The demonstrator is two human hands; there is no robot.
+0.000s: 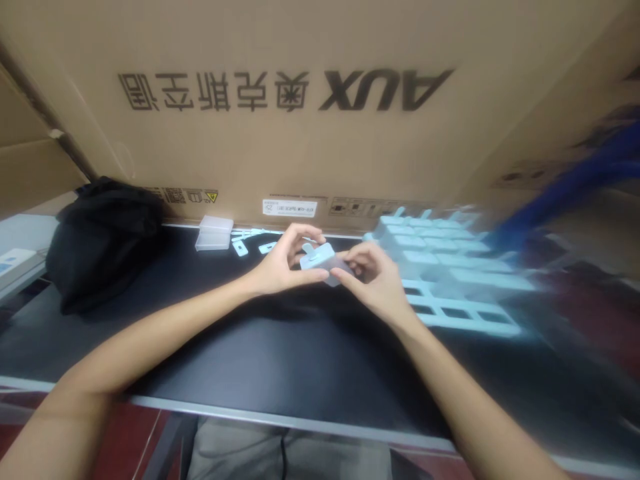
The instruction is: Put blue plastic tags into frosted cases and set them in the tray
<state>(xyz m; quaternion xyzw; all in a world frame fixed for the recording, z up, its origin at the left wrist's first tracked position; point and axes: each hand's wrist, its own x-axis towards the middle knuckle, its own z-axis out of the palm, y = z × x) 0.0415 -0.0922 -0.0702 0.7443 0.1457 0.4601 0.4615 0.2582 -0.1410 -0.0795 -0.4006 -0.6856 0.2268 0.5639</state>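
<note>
Over the middle of the black table, both hands grip a small box (327,268) with a pale blue, tabbed end and a clear or greyish body. My left hand (287,263) closes on its blue end, thumb along the near side. At the other end, my right hand (376,277) pinches the body between thumb and fingers; some fingertips are hidden behind it. Just right of my right hand stands a block of several light blue boxes (425,243) in rows, blurred. A light blue frame (455,313) with rectangular openings lies in front of them.
A clear plastic box (215,233) and small light blue pieces (240,248) lie at the table's back. A black cloth bag (103,243) sits at left. Behind the table (280,360) rises a large cardboard carton (290,147). Something blue (565,177) slants in at right, blurred.
</note>
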